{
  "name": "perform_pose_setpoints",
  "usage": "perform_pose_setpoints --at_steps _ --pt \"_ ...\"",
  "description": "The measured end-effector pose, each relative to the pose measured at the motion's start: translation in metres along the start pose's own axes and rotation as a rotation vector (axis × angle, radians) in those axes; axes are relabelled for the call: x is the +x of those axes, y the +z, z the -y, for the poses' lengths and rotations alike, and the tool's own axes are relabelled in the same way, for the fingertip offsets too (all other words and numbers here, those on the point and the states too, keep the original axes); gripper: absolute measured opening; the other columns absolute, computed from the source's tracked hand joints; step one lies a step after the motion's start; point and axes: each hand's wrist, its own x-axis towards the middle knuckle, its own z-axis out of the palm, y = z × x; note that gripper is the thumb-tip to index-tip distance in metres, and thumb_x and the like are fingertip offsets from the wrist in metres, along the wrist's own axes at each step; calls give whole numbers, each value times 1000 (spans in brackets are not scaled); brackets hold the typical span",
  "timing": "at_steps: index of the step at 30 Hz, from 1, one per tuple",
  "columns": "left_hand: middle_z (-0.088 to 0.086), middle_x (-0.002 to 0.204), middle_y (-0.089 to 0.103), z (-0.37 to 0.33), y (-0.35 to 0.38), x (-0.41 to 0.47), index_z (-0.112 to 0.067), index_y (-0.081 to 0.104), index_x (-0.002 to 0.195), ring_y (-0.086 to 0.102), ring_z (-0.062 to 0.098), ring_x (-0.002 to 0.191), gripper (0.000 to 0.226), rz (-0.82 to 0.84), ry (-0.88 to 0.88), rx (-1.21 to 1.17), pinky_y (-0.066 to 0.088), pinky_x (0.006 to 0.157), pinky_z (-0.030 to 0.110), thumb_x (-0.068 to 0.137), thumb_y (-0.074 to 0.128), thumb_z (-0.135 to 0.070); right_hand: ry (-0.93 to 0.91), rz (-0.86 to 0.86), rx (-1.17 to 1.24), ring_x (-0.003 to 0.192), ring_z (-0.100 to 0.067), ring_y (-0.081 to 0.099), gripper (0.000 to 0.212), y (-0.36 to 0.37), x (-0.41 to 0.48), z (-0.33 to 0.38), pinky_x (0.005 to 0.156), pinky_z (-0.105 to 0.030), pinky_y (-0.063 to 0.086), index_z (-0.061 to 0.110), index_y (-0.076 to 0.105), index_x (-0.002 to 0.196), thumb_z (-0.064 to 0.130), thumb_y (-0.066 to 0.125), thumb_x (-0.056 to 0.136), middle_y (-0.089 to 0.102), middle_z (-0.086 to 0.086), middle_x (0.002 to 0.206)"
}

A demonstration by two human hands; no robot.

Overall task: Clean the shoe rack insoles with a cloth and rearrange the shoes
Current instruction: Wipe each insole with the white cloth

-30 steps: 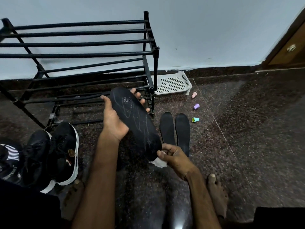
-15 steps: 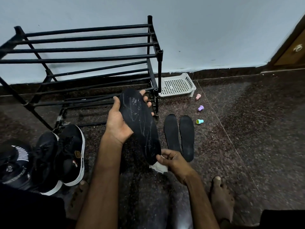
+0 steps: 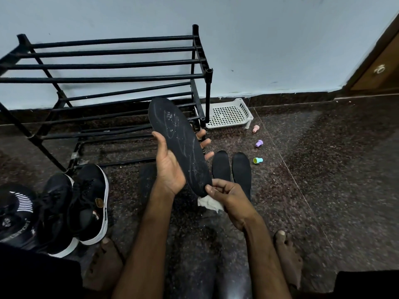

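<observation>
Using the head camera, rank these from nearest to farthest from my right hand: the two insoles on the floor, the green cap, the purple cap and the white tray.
From the right hand, which grips the cloth:
1. Floor insoles, just beyond the hand.
2. Green cap, right of the insoles.
3. Purple cap, farther back.
4. White tray, farthest back.

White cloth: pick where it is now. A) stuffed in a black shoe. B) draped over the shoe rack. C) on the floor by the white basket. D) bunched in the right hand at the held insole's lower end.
D: the white cloth is bunched in the right hand, at the lower end of the insole the left hand holds up.
</observation>
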Motion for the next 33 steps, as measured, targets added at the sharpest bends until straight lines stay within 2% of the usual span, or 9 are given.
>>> perform_pose_setpoints --at_steps 3,7,10,15,18,23,26,30,33 --pt "20 129 58 6 6 1 -8 51 134 59 33 109 89 0 4 27 43 101 61 89 16 -77 -35 -62 25 87 -21 70 16 6 3 11 84 -30 57 -2 69 102 0 65 87 73 -19 100" --pt "17 114 62 5 9 4 -7 53 130 61 29 86 93 -27 19 41 55 71 43 88 14 -80 -16 -52 -36 87 -22 70 24 5 -1 23 81 -30 58 -5 67 110 -1 66 86 73 -20 101" --pt "18 116 63 1 1 2 -5 57 127 60 30 83 93 10 -18 107 56 62 40 91 10 -76 21 -109 -121 79 -21 69 27 -14 -7 28 69 -28 58 0 68 111 -1 69 84 74 -16 92" --pt "29 129 56 3 -13 -10 0 54 135 62 35 96 84 145 -222 229 55 81 52 99 13 -64 -193 -460 -154 80 -14 67 12 -22 5 52 69 -20 55 9 72 100 5 66 90 74 -3 85" --pt "30 132 51 14 -21 -17 6 44 141 57 39 107 88 234 -368 221 46 94 56 97 18 -66 -292 -457 -252 92 -15 70 10 -11 11 72 81 -28 55 14 74 99 16 67 91 76 -3 95" --pt "31 140 46 21 -32 -22 2 40 145 52 42 121 90 326 -543 274 36 105 58 92 38 -71 -360 -391 -342 89 -19 72 11 2 11 80 80 -33 57 12 73 100 18 67 92 76 -4 92" --pt "25 150 41 15 -30 -26 -6 40 148 41 42 137 98 302 -551 284 38 108 53 83 42 -79 -351 -361 -366 89 -22 72 11 2 10 79 82 -40 58 11 74 97 18 68 91 77 -4 91" --pt "18 147 47 2 -19 -24 -9 49 143 46 33 136 104 187 -388 153 47 104 40 74 42 -86 -287 -222 -465 93 -23 72 15 4 9 73 89 -48 56 12 76 95 25 71 88 77 -3 93" --pt "18 152 41 -2 -5 -17 -8 38 149 39 32 141 102 161 -303 117 40 111 45 82 23 -83 -259 -174 -549 93 -19 72 15 10 11 69 90 -46 55 15 77 93 26 70 87 77 0 93"
